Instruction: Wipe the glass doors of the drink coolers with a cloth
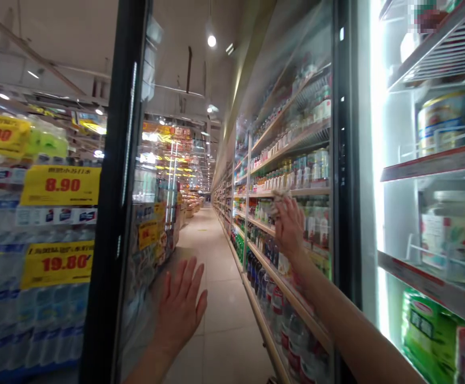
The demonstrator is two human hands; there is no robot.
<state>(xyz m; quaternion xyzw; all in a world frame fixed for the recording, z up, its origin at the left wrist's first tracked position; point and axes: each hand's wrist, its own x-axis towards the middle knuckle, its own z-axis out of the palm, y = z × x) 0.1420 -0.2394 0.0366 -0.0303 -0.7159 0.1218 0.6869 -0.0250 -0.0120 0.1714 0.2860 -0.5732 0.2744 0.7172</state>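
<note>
An open glass fridge door point(216, 250) with a dark frame fills the middle of the view. My right hand point(290, 226) is raised to the right part of the pane and grips a crumpled, light-coloured cloth point(281, 200). The cloth looks pressed to the glass, slightly blurred. Lower and further left, my left hand point(182, 298) has its fingers stretched out, palm toward the pane; I cannot tell whether it touches the glass. Bottles on shelves and an aisle show in the pane.
Close on the right, lit fridge shelves point(436, 160) hold cans, bottles and green packs point(426, 325). Left of the dark door frame point(110, 213) stand stacked water bottles point(48, 309) with yellow price signs point(60, 185). A tiled floor point(216, 309) shows below.
</note>
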